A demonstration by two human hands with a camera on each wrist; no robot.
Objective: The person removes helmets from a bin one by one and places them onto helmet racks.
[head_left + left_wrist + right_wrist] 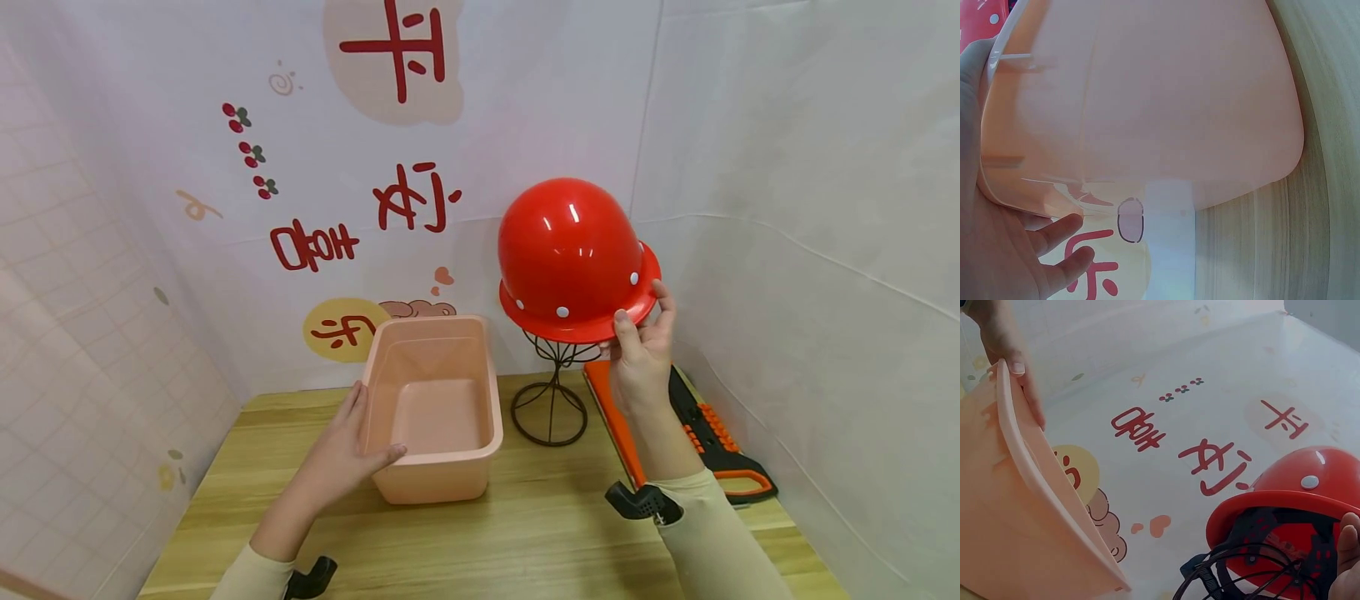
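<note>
A red hard hat [566, 258] sits tilted over the top of a dark wire stand [550, 412]. My right hand [643, 350] pinches its brim at the right, thumb above and other fingers mostly hidden. Under the hat, the right wrist view shows the black inner straps [1260, 528] and the stand's wire loops [1272, 565]; whether the hat bears on the wires I cannot tell. To the left stands a peach plastic bin [431, 479] with nothing inside. My left hand [341, 454] holds its near left rim, thumb along the front edge and fingers on the left side.
Behind my right forearm lies a handsaw-like tool with an orange blade part [617, 425] and a black-and-orange handle [738, 475]. White printed cloth [525, 108] rises behind and on both sides of the wood-grain table [480, 550].
</note>
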